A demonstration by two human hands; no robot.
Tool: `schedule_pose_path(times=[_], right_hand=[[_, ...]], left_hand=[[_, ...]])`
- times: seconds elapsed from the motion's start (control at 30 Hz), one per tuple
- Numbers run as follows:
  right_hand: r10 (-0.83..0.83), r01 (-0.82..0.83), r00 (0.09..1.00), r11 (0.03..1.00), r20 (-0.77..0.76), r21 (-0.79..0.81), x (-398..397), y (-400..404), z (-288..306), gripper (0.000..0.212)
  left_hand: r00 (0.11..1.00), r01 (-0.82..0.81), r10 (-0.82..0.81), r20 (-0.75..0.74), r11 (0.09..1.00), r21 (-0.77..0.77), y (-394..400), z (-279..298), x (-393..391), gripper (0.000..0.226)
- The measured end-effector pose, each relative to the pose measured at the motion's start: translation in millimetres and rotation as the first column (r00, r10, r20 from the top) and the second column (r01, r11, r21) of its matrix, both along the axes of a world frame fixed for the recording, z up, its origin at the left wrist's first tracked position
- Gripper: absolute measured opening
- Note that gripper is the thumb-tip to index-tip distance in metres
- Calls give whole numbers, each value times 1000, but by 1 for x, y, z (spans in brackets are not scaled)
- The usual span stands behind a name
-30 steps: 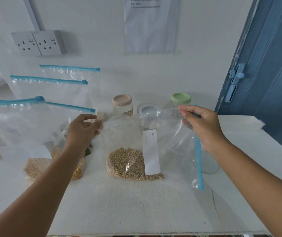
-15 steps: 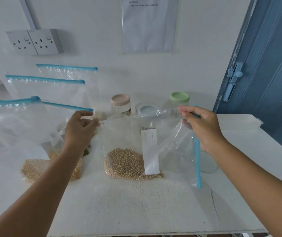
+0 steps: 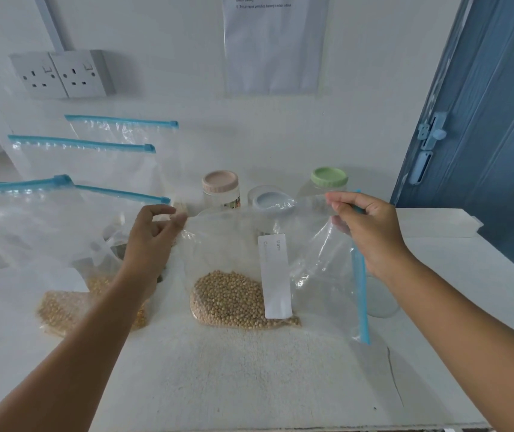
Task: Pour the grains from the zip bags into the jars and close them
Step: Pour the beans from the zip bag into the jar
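Note:
A clear zip bag (image 3: 234, 244) with a blue zip strip and a white label stands on the white table (image 3: 249, 385), tan round grains (image 3: 230, 300) heaped in its bottom. My left hand (image 3: 149, 244) pinches the bag's upper left corner. My right hand (image 3: 371, 229) pinches the upper right corner at the blue zip strip (image 3: 360, 291), which hangs down the right side. Behind the bag stand three jars: a pink-lidded jar (image 3: 221, 190), a blue-grey-lidded jar (image 3: 269, 202) and a green-lidded jar (image 3: 329, 179). A clear open jar (image 3: 380, 297) shows behind the bag at the right.
Several more zip bags (image 3: 62, 232) with blue strips lean at the left, some with grains (image 3: 62, 310) in them. A wall with sockets (image 3: 62, 74) and a paper sheet (image 3: 274, 42) rises behind. A blue door (image 3: 483, 120) stands at the right.
Both hands keep their hold on the bag's top corners. The bag has barely shifted; the view moved slightly.

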State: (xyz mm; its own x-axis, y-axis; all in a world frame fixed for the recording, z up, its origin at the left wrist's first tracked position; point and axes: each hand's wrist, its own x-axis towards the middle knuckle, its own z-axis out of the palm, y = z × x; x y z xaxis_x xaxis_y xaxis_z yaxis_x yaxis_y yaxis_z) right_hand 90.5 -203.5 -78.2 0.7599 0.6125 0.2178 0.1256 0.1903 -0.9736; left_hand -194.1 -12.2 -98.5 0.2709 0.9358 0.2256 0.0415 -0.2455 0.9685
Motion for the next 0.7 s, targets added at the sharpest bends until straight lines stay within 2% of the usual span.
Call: schedule_pose_path(times=[0.07, 0.13, 0.23, 0.27, 0.37, 0.4, 0.53, 0.63, 0.7], right_hand=[[5, -5, 1000, 1000, -3, 4, 0, -1, -1, 18], [10, -10, 1000, 1000, -5, 6, 1, -1, -2, 18], [17, -17, 1000, 1000, -1, -5, 0, 0, -2, 18], [24, -24, 1000, 1000, 0, -2, 0, 1, -1, 18], [42, -42, 999, 999, 15, 4, -2, 2, 0, 19], [48, -48, 999, 999, 19, 6, -2, 1, -1, 18], [133, -127, 983, 990, 123, -56, -3, -8, -2, 17], [297, -258, 934, 945, 200, -198, -3, -23, -3, 30], [386, -315, 895, 901, 223, -297, -1, -30, -5, 37]], left_hand=[[985, 170, -170, 16, 985, -21, -6, -10, -9, 34], [940, 330, -332, -74, 943, -42, -10, -20, -18, 39], [883, 432, -450, -129, 890, -146, -11, -30, -21, 58], [886, 429, -449, -113, 888, -165, -9, -30, -19, 60], [935, 339, -351, -47, 925, -170, -9, -30, -7, 24], [955, 287, -295, -32, 944, -161, -9, -31, -4, 22], [978, 209, -205, 40, 964, -163, -8, -41, -2, 23], [974, 222, -211, 80, 956, -190, -6, -43, -5, 24], [958, 286, -269, 99, 929, -235, -5, -44, -7, 28]])
